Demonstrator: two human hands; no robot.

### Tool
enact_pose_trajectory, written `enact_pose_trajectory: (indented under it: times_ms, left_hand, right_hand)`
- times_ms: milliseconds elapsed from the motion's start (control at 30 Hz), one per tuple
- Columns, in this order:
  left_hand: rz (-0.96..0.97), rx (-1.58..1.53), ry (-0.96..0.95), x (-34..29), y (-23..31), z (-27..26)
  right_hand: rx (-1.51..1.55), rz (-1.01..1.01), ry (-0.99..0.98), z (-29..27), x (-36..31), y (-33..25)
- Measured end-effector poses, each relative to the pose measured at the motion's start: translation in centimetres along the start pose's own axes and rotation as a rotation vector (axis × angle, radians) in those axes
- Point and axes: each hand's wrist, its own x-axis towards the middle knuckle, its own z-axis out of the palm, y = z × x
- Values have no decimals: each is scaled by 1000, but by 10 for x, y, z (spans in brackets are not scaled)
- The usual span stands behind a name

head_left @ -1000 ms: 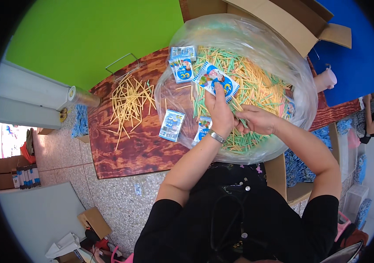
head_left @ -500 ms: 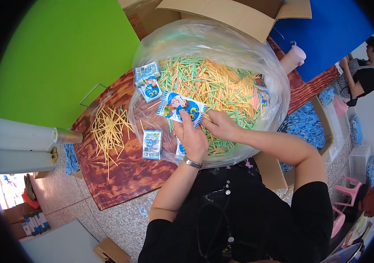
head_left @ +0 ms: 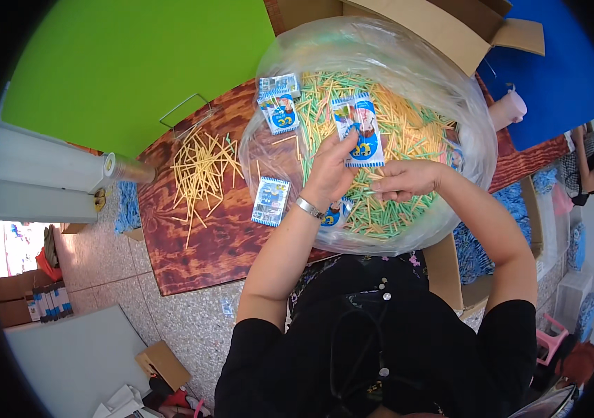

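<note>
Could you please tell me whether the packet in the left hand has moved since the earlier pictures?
Yes: the packet in the left hand has moved rightward, farther from the yellow stick pile on the table.

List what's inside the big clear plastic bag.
The open clear plastic bag holds a heap of thin yellow, green and pink sticks. The left hand, right hand and held blue-white packet cover some; whatever lies beneath the top layer is hidden.

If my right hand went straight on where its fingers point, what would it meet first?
Probably your left hand, since your right hand points left towards it. Depth is unclear, so the loose sticks below could come first.
</note>
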Motion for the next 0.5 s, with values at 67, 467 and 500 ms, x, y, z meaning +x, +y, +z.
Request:
enact_pose_trajectory:
  times_ms: [67,467,500]
  left_hand:
    - [55,-81,70,-3,-3,-8]
    - [555,-22,471,-24,-34,9]
    - [561,-22,474,-24,-36,9]
  right_hand:
    - [115,-36,-17,2,5,10]
    - [560,-335,160,43,33,18]
    - [454,-332,216,48,31,12]
